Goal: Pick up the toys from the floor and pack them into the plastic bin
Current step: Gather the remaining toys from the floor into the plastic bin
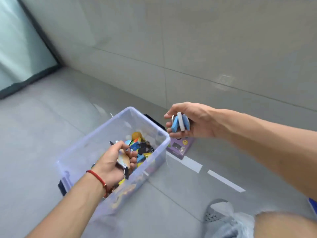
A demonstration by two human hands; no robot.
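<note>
The left hand, at lower centre of the frame with a red cord bracelet on its wrist, curls its fingers round a bundle of flat toy pieces and hangs over the open plastic bin. The right hand, at centre right and just past the bin's far corner, grips a few blue and white flat blocks between thumb and fingers. The translucent bin sits on the grey tiled floor at centre frame and holds a heap of colourful toys at its far end. A purple box lies on the floor just beside the bin, below the right hand. A grey shoe shows at the lower right.
</note>
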